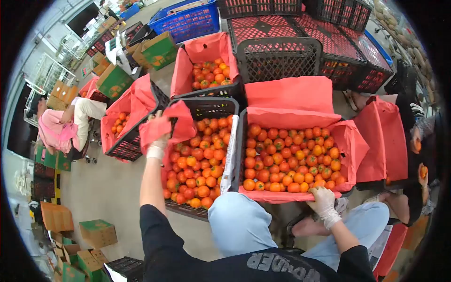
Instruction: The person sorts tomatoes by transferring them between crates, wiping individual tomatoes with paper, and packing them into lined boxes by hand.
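Note:
My left hand, in a thin pale glove, is closed on a red liner sheet at the left side of the middle crate. The sheet is bunched and lifted, partly covering my fingers. Tomatoes fill that crate, and a strip of printed paper lines its right side. My right hand, also gloved, is curled over the front rim of the right crate, where red lining covers the edge. Inside that crate lie many orange-red tomatoes.
More lined crates of tomatoes stand behind and at left. Stacked black crates and a blue crate are at the back. A person in pink sits left; another person's hand holds a tomato at right.

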Available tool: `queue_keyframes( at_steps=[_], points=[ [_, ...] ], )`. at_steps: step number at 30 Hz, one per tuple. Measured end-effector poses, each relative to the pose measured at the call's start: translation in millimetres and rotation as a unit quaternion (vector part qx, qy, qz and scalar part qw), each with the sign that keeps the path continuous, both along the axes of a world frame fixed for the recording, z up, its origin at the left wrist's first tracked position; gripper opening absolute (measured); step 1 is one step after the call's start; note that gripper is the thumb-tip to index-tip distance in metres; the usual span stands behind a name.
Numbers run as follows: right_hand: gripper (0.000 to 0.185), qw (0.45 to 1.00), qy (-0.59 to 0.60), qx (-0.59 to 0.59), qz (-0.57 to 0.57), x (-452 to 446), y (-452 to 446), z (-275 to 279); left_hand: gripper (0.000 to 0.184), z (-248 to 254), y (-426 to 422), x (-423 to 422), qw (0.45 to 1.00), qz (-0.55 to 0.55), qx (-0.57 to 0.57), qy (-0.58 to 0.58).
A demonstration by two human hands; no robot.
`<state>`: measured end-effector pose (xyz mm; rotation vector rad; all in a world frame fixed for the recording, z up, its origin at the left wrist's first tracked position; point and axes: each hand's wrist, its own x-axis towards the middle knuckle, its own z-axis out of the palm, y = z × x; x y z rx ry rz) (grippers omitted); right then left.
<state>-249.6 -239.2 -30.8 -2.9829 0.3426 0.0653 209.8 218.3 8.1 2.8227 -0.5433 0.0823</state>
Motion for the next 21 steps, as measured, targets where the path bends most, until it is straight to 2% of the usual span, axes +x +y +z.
queue_keyframes(
  at_steps=[1, 2, 3, 5, 6, 8, 9, 10, 11, 13, 14, 15, 16, 17, 18, 19, 21],
  points=[
    [0.035, 1.0, 0.0, 0.003, 0.005, 0, 0, -2, 0.07, 15, 21, -2, 0.961, -0.065, 0.108, -0.245],
    [0.034, 1.0, -0.003, 0.0, 0.009, 0, -1, -4, 0.066, 1, 62, 15, 0.984, -0.04, 0.094, -0.144],
    [0.034, 1.0, -0.005, -0.004, 0.013, 0, -2, -4, 0.062, 5, 74, 9, 0.989, -0.035, 0.009, -0.142],
    [0.034, 1.0, -0.008, -0.006, 0.014, 1, -1, -4, 0.061, 8, 88, -4, 0.962, -0.062, 0.185, -0.192],
    [0.032, 1.0, -0.018, 0.004, 0.013, 1, -1, -4, 0.061, 15, 89, -16, 0.962, -0.064, 0.185, -0.189],
    [0.031, 1.0, -0.024, 0.007, -0.004, 2, 0, -4, 0.056, 21, 83, -35, 0.965, -0.136, 0.199, -0.106],
    [0.03, 1.0, -0.025, 0.013, 0.008, 3, 1, -4, 0.057, 8, 87, -38, 0.979, -0.083, 0.162, -0.096],
    [0.029, 1.0, -0.022, 0.015, 0.015, 1, 0, -1, 0.061, -36, 117, -17, 0.969, 0.033, 0.235, 0.068],
    [0.028, 1.0, -0.003, 0.009, 0.02, 2, 0, 3, 0.056, -71, 128, -15, 0.986, 0.064, -0.151, 0.033],
    [0.029, 0.999, 0.032, 0.019, 0.023, 1, -4, 1, 0.057, -125, 169, 17, 0.906, 0.083, -0.376, 0.174],
    [0.033, 0.998, 0.062, 0.025, 0.017, 2, -5, 7, 0.059, -106, 164, 13, 0.905, 0.108, -0.34, 0.231],
    [0.037, 0.995, 0.09, 0.034, 0.014, 5, -5, 11, 0.059, -119, 172, 16, 0.877, 0.125, -0.387, 0.257],
    [0.037, 0.995, 0.094, 0.033, 0.008, 10, -7, 20, 0.056, -135, 184, 19, 0.717, 0.197, -0.605, 0.284],
    [0.044, 0.985, 0.157, 0.069, 0.031, 17, -10, 31, 0.052, -148, 194, 17, 0.503, 0.259, -0.772, 0.29],
    [0.051, 0.968, 0.219, 0.106, 0.056, 24, -16, 36, 0.052, -151, 196, 10, 0.503, 0.262, -0.769, 0.295],
    [0.059, 0.949, 0.256, 0.159, 0.098, 29, -33, 31, 0.05, -150, 201, 3, 0.573, 0.236, -0.728, 0.291],
    [0.054, 0.862, 0.278, 0.419, 0.066, 48, -61, 32, 0.045, -135, 204, -8, 0.701, 0.174, -0.632, 0.282]
  ],
)
